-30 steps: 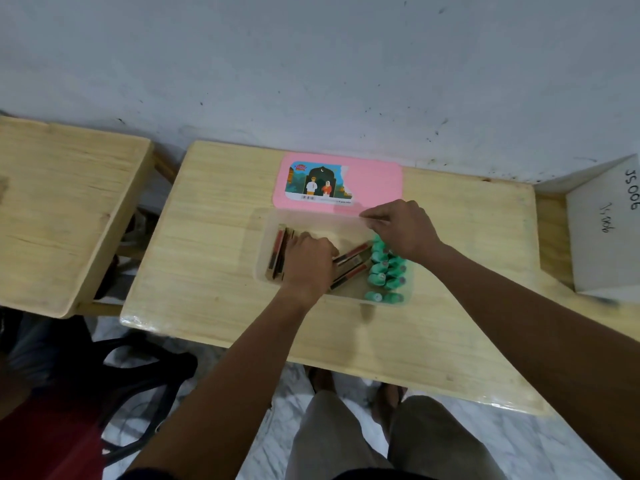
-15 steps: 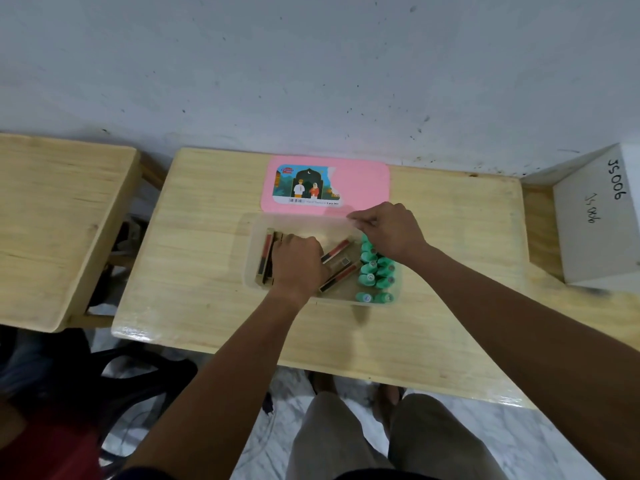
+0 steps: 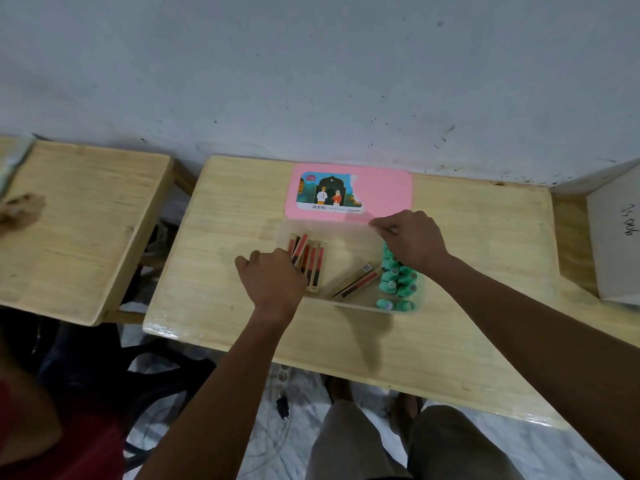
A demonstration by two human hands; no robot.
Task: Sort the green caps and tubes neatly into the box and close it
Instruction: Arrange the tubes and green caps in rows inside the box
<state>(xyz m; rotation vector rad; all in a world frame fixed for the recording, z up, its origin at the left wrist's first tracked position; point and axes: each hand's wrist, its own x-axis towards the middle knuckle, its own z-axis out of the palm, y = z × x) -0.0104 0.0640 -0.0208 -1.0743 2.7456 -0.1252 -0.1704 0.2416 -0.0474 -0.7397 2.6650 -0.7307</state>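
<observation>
A clear plastic box [image 3: 349, 233] lies open on the wooden table [image 3: 214, 258]. Several green caps [image 3: 397, 282] are packed in rows at its right end. Red-and-black tubes [image 3: 313, 263] stand side by side at its left end, and two more tubes [image 3: 356, 280] lie slanted in the middle. My left hand [image 3: 273, 282] rests at the box's left end, fingers curled against the left group of tubes. My right hand [image 3: 412, 239] pinches the box's far right rim, above the caps. The pink lid [image 3: 384, 192] with a picture sticker lies flat behind the box.
A second wooden table [image 3: 79, 230] stands to the left across a gap. A white cardboard box [image 3: 616, 233] sits at the right edge. The wall runs right behind the table. My knees and a cable on the floor show below the near edge.
My left hand has slid left off the middle of the box to its left end, uncovering the upright tubes. My right hand has stayed at the far right rim.
</observation>
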